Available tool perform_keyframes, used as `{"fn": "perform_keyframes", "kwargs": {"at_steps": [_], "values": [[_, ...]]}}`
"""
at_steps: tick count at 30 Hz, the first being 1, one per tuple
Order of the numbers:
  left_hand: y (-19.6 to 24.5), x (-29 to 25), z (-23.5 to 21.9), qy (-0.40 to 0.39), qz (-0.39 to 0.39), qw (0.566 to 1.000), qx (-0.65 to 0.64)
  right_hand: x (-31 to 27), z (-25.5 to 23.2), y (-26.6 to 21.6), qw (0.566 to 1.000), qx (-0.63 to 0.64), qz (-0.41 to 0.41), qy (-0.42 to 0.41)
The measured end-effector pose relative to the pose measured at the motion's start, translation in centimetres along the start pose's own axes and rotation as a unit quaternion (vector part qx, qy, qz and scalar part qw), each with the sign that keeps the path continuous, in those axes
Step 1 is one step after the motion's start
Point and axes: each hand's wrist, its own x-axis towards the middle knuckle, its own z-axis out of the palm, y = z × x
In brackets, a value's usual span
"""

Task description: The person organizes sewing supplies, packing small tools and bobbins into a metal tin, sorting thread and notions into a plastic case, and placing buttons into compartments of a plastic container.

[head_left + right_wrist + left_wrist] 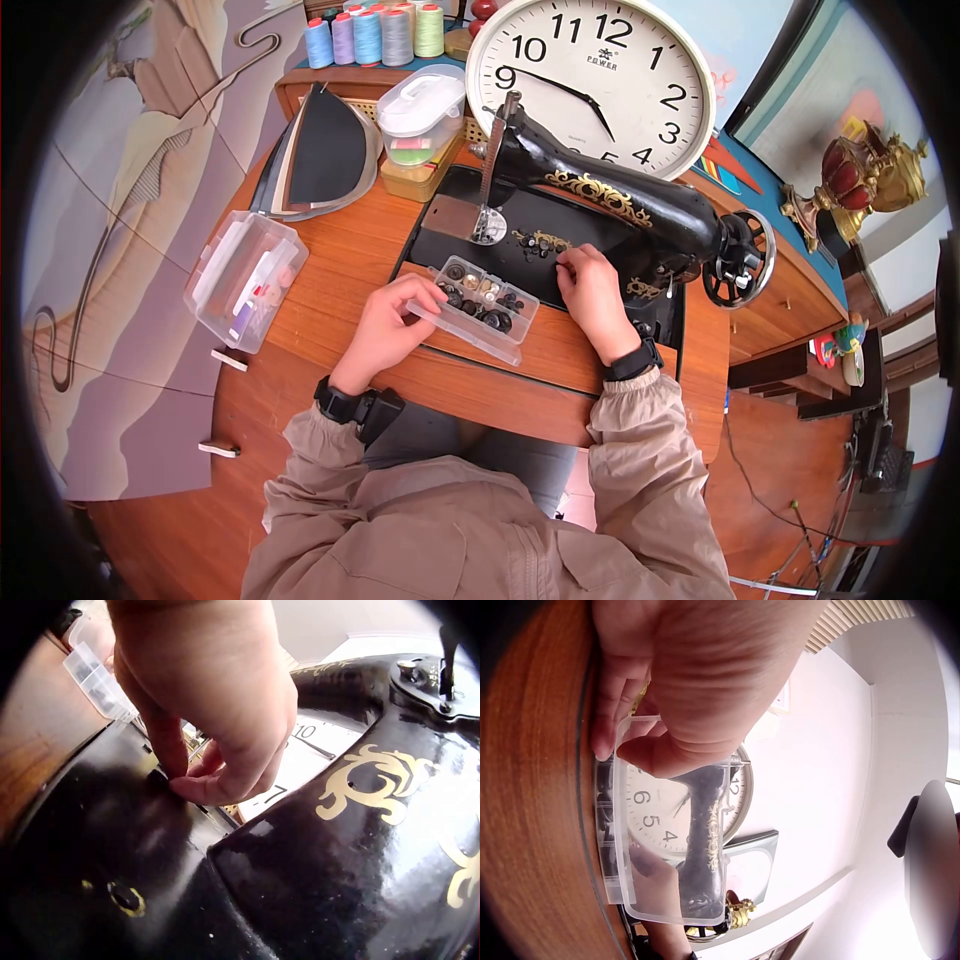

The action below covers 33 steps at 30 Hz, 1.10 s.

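Observation:
A clear compartment box (537, 312) with dark and light buttons in its sections lies at the front of the black sewing machine (600, 190). My left hand (385, 325) grips its raised clear lid (470, 336); in the left wrist view the thumb of the hand (712, 682) curls over the lid (667, 911). Behind the box, small black buttons (540, 245) lie loose on the machine's bed. My right hand (597, 305) is at their right side. In the right wrist view, the thumb and forefinger of the hand (210, 697) pinch a small black button (157, 777), partly hidden.
A large clock (600, 60) stands behind the machine, whose handwheel (740, 260) is at the right. Further left are an open clear container (245, 275), dark sheets (325, 160) and a lidded tub (420, 105) on a yellow box (412, 182). Thread spools (370, 38) stand at the back.

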Motion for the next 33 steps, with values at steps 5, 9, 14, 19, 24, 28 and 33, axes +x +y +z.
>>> {"fn": "perform_keyframes", "kwargs": {"at_steps": [5, 9, 14, 19, 24, 28, 33], "values": [[0.0, 0.0, 0.1, 0.000, -0.001, 1.000, -0.008, 0.0, -0.1, 0.1, 0.999, 0.026, 0.021, 0.002], [0.1, 0.0, 0.1, 0.000, 0.002, 1.000, 0.004, 0.1, -0.1, 0.0, 1.000, 0.001, 0.007, 0.003], [0.1, 0.0, -0.1, -0.004, 0.009, 1.000, 0.027, 0.1, -0.4, -0.1, 0.999, -0.028, -0.024, 0.009], [0.5, -0.1, 0.1, 0.019, 0.035, 0.999, -0.011, 0.2, -0.4, 0.0, 0.999, -0.042, -0.029, 0.008], [0.6, -0.2, 0.1, 0.017, 0.032, 0.999, -0.021, 0.2, -0.4, 0.1, 1.000, -0.011, -0.016, 0.016], [0.6, 0.0, 0.2, 0.024, 0.032, 0.999, -0.017, 0.5, -1.1, -1.2, 0.999, 0.006, -0.021, 0.033], [0.2, -0.1, 0.1, 0.017, 0.017, 1.000, -0.018, 0.4, -0.9, -2.9, 0.943, 0.330, 0.014, -0.033]]}}
